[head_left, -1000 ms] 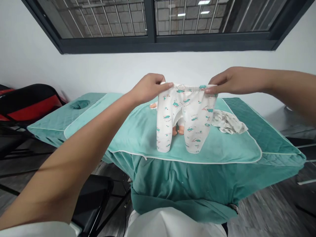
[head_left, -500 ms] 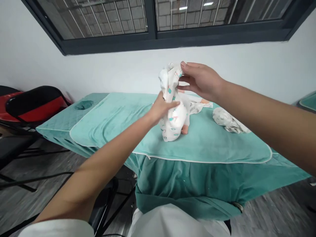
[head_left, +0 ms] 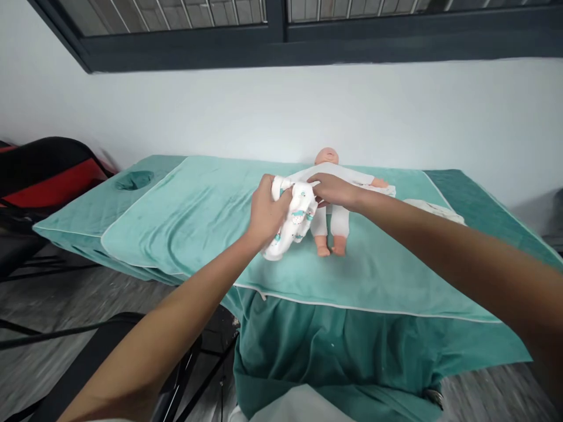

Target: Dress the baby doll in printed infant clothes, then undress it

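My left hand (head_left: 265, 212) and my right hand (head_left: 333, 190) both grip a pair of small white baby trousers (head_left: 290, 225) with a green print, bunched into a bundle. The bundle hangs just left of a baby doll (head_left: 334, 193) in a white suit. The doll lies on its back on a teal towel (head_left: 206, 217), head toward the wall, bare feet toward me. My right hand is over the doll's waist.
The towel covers a teal massage table (head_left: 132, 181) with a face hole at its left end. A crumpled printed cloth (head_left: 435, 210) lies right of the doll. A red and black chair (head_left: 48, 176) stands left; a black stool (head_left: 114, 346) is near my left arm.
The trousers were held spread by the waistband a second ago; now they are gathered into a bundle and lowered beside the doll. The doll has come fully into view.
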